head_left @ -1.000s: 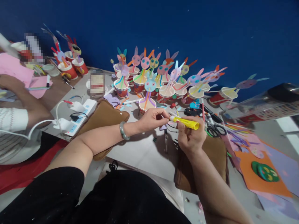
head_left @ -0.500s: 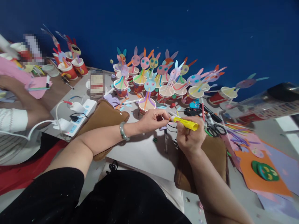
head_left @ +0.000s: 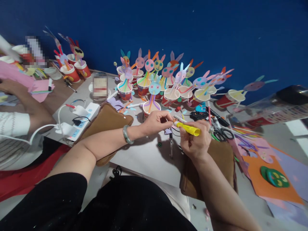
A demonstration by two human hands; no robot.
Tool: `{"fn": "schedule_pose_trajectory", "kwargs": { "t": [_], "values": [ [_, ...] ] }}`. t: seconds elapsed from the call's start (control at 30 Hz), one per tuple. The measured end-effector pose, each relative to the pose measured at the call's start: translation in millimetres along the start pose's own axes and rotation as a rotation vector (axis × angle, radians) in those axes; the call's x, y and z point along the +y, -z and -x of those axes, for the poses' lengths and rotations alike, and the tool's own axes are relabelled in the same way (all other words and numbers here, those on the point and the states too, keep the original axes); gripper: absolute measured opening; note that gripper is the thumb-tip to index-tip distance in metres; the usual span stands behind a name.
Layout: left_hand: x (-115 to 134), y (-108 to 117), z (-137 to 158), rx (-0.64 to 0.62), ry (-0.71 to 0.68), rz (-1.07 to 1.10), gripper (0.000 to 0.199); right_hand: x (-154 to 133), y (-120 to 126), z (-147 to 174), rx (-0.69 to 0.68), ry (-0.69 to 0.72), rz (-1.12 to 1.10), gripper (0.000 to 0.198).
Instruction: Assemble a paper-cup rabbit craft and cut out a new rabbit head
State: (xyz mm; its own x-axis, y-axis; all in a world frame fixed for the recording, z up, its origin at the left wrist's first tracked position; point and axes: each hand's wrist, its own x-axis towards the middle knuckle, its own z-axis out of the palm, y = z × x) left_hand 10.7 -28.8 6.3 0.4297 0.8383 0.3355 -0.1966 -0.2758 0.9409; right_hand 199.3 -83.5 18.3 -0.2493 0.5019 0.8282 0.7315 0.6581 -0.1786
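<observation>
My left hand (head_left: 156, 123), with a jade-like bangle on its wrist, pinches a tiny orange piece (head_left: 174, 120) between thumb and forefinger. Most of that piece is hidden by the fingertips. In my right hand (head_left: 195, 141) is a yellow marker (head_left: 189, 128), its pale tip pointing left, right at the left fingertips. Whether the tip touches the piece cannot be made out. Just behind my left hand stands a paper cup (head_left: 149, 107) with a blue rabbit-eared paper head (head_left: 154, 87) on coloured strips. A pen (head_left: 171, 146) lies on the table below the hands.
Several paper cups with eared paper heads (head_left: 149, 65) line the blue wall. Brown cushions (head_left: 108, 120) lie under my forearms. Scissors (head_left: 222, 134), a clear bottle (head_left: 267, 107) and orange paper (head_left: 258, 178) are at right. A power strip (head_left: 84, 120) and another person's arm (head_left: 29, 96) are at left.
My right hand and the yellow marker have shifted slightly left and down, tilting a little. My left hand stays nearly in place, still pinching the small piece.
</observation>
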Motion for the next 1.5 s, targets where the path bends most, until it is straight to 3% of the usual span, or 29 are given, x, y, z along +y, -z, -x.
{"fn": "schedule_pose_trajectory", "kwargs": {
  "t": [0.2, 0.4, 0.6, 0.8, 0.97, 1.17, 1.33, 1.5],
  "values": [
    [-2, 1, -2, 0.018, 0.073, 0.018, 0.014, 4, -2, 2, 0.137, -0.009, 0.088, 0.023],
    [0, -1, 1, 0.029, -0.005, -0.051, 0.01, 4, -6, 2, 0.008, 0.044, 0.06, 0.023],
    [2, 0, 0, 0.043, 0.041, -0.085, 0.008, 6, -5, 7, 0.123, -0.036, 0.009, 0.025],
    [-3, -1, 1, 0.007, -0.012, -0.063, 0.011, 9, -10, 7, 0.021, -0.029, 0.009, 0.023],
    [-2, 1, -1, 0.018, 0.032, -0.046, 0.009, 6, -9, 9, 0.125, -0.101, -0.036, 0.022],
    [-5, -1, 2, 0.004, -0.017, -0.041, 0.013, 3, -17, 15, 0.066, -0.206, -0.117, 0.023],
    [-8, -3, 1, -0.008, -0.016, -0.035, 0.008, 7, -19, 16, 0.195, -0.232, -0.182, 0.026],
    [-6, -2, 1, 0.007, 0.031, -0.032, 0.011, 2, -22, 23, 0.114, -0.351, -0.268, 0.026]
  ]
}}
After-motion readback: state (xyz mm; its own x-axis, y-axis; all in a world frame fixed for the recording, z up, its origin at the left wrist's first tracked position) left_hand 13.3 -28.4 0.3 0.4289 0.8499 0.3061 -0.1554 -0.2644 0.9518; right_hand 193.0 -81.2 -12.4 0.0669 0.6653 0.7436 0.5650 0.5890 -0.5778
